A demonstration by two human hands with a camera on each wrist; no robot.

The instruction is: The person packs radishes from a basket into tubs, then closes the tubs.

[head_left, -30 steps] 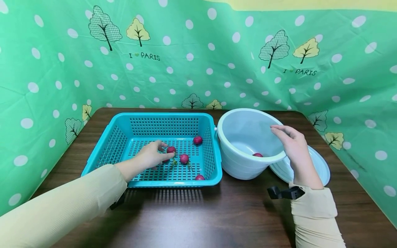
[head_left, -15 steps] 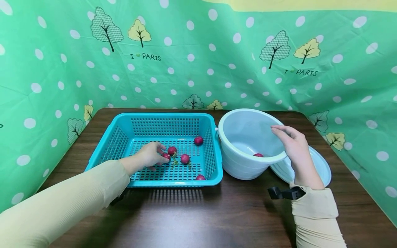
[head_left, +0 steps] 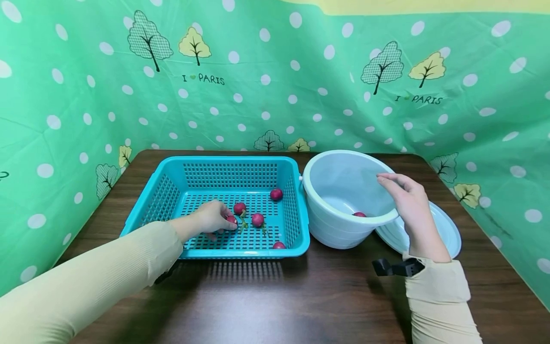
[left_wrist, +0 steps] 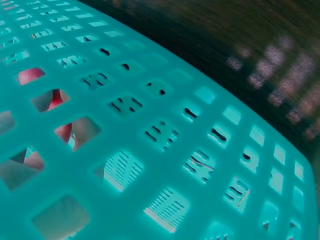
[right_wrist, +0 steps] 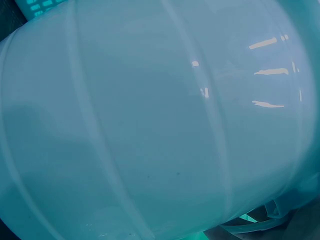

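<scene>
My left hand (head_left: 212, 217) is low inside the turquoise basket (head_left: 238, 254) and pinches a radish (head_left: 232, 219) between thumb and fingers. Through the basket's holes the left wrist view shows bits of that hand and red skin. Close to it lie a second radish (head_left: 239, 208) and a third radish (head_left: 258, 220) with green stems. My right hand (head_left: 408, 196) is at the right rim of the pale blue bucket (head_left: 335, 224), fingers fairly straight and reaching over the opening. A radish (head_left: 359, 214) in the bucket is partly hidden by the front rim. The right wrist view is filled by the bucket's side (right_wrist: 150, 120).
Two more radishes lie along the basket's right side, one at the back (head_left: 276, 194), one at the front (head_left: 279, 245). A pale blue lid (head_left: 447, 231) lies right of the bucket on the dark wooden table (head_left: 279, 301). A green dotted cloth (head_left: 275, 95) hangs behind.
My left hand has moved slightly right and closed its thumb and fingers on the radish. The right hand keeps its place at the bucket. The view has shifted slightly.
</scene>
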